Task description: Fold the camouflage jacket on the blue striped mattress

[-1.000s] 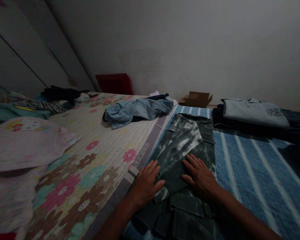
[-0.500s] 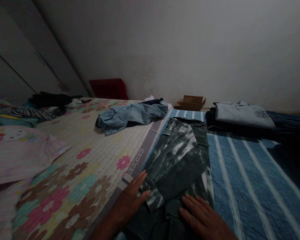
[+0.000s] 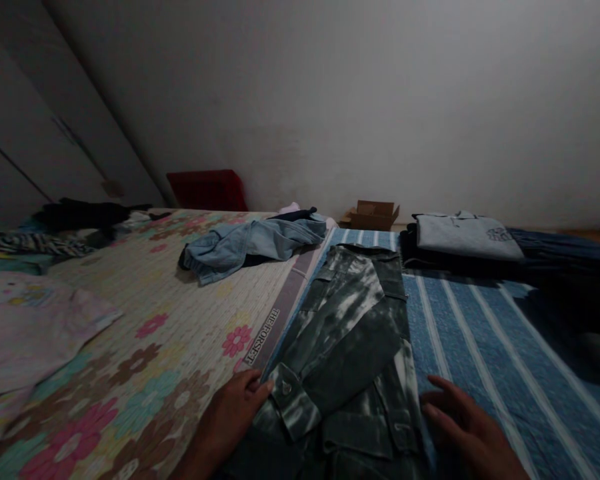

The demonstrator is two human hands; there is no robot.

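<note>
The work in hand is, as I judge it, the folding of a green tie-dye jacket (image 3: 350, 347), which lies flat on the bed, on the blue striped blanket (image 3: 485, 333) and just beside the floral mat (image 3: 145, 333). One sleeve is laid across the body of the jacket, with its buttoned cuff near the left side. The left hand (image 3: 233, 413) rests at the left edge of the jacket, its fingers bent and touching the cloth beside the cuff; it does not seem to pinch anything, but the dark picture makes this hard to tell. The right hand (image 3: 467, 433) is at the right edge, open with the fingers spread, lying on the blanket and touching or almost touching the hem. The next move probably needs both hands to take the sides of the jacket evenly, so that the sleeve stays in place. Farther away lie a blue denim garment (image 3: 253, 243), a folded grey shirt (image 3: 465, 237) on dark clothes, and a small cardboard box (image 3: 373, 215) by the wall.
</note>
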